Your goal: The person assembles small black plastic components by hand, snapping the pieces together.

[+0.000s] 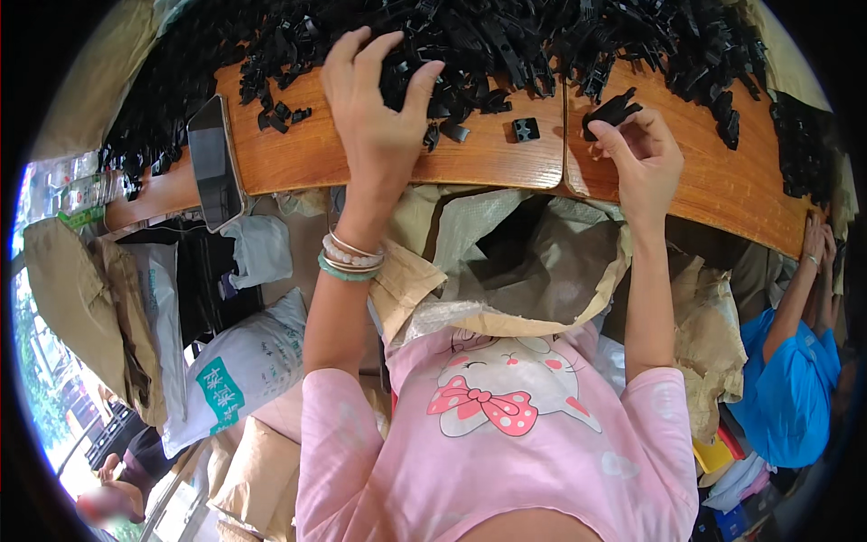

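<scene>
My left hand (375,104) reaches over the near side of a large heap of black plastic parts (488,41), fingers spread, with no part visible in its grip. On the right, my right hand (641,149) pinches a black plastic part (614,110) between thumb and fingers, just above the wooden table (497,163). A small square black piece (526,130) lies on the wood between my hands. A few loose black bits (284,116) rest left of my left hand.
A phone (213,163) lies at the table's left edge. An open paper-lined sack (542,253) hangs between my arms below the table edge. White sacks (248,370) stand lower left. At the far right, a person in blue (790,379) has hands at the table.
</scene>
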A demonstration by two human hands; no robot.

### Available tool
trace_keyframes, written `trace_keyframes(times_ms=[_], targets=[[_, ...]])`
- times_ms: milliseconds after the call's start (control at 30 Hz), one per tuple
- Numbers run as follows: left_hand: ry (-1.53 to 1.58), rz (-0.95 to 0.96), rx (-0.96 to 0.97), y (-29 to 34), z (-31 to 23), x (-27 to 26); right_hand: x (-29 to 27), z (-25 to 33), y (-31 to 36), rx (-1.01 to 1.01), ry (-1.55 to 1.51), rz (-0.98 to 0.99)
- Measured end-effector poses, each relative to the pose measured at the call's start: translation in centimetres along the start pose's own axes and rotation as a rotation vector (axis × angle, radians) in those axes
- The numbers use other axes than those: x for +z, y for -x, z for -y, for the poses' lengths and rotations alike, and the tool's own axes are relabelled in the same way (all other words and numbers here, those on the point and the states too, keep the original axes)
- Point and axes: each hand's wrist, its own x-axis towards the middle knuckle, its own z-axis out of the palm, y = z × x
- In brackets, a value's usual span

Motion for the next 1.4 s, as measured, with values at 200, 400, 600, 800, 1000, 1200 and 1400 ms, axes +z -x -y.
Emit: trace_keyframes(times_ms=[200, 400, 600, 800, 1000, 1200, 1400], targets=[[-0.052, 0.093, 0.113, 2.3, -2.1, -3.4, 0.8, 0.7, 0.8, 0.010, 0.050, -0.024], [-0.203, 0.346, -0.050, 3.2, -4.6, -4.2, -0.2, 0.9, 1.8, -0.177, 0.481, 0.081], [-0.061, 0.481, -0.210, 3.4, -4.7, -4.6, -0.5, 0.7, 2.5, -0.249, 0.548, 0.075], [-0.066, 0.506, -0.125, 3.3, -4.5, -4.8, -0.9, 0.8, 2.7, -0.322, 0.632, 0.070], [-0.007, 0.488, -0.260, 2.9, -4.6, -4.7, -0.8, 0.7, 2.7, -0.282, 0.607, 0.059], [-0.134, 0.585, -0.146, 2.6, -4.1, -4.6, -0.7, 0.4, 2.7, -0.320, 0.626, 0.029], [-0.173, 0.649, -0.152, 1.4, -4.2, -6.0, -0.7, 0.1, 2.7, -0.316, 0.611, 0.012]])
